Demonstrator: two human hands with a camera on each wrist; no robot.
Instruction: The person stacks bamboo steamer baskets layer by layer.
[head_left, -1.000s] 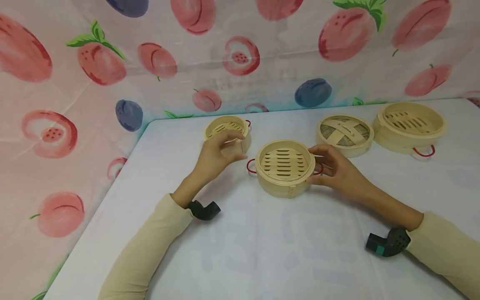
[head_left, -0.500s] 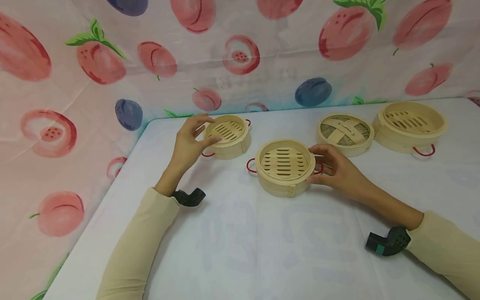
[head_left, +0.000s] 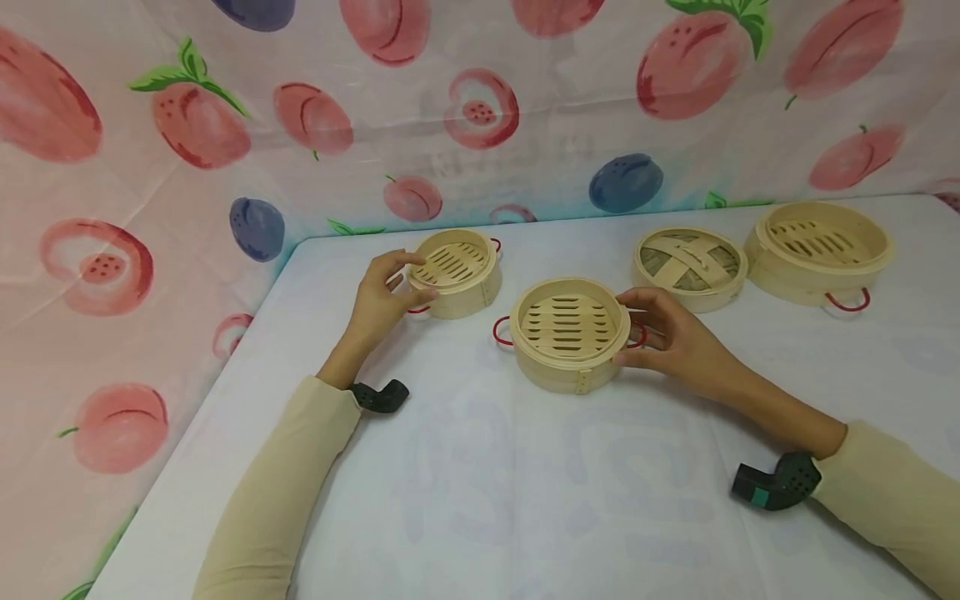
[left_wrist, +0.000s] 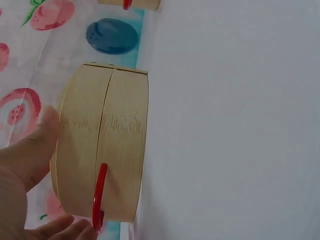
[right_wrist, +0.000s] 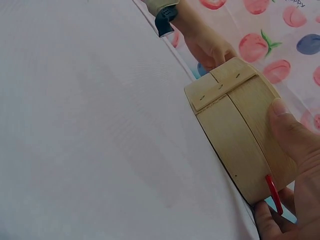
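Left steamer [head_left: 459, 275] and middle steamer [head_left: 568, 328] stood on the table [head_left: 525, 500], gripped at their outer sides by left hand [head_left: 381, 302] and right hand [head_left: 669, 340], seemingly for positioning, the next move likely needing both level, while the left wrist view bared a red handle [left_wrist: 99, 195] partly hidden in the head view

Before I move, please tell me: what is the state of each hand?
Left hand: closed around the left steamer; firmness unclear.
Right hand: closed, holding the front steamer.
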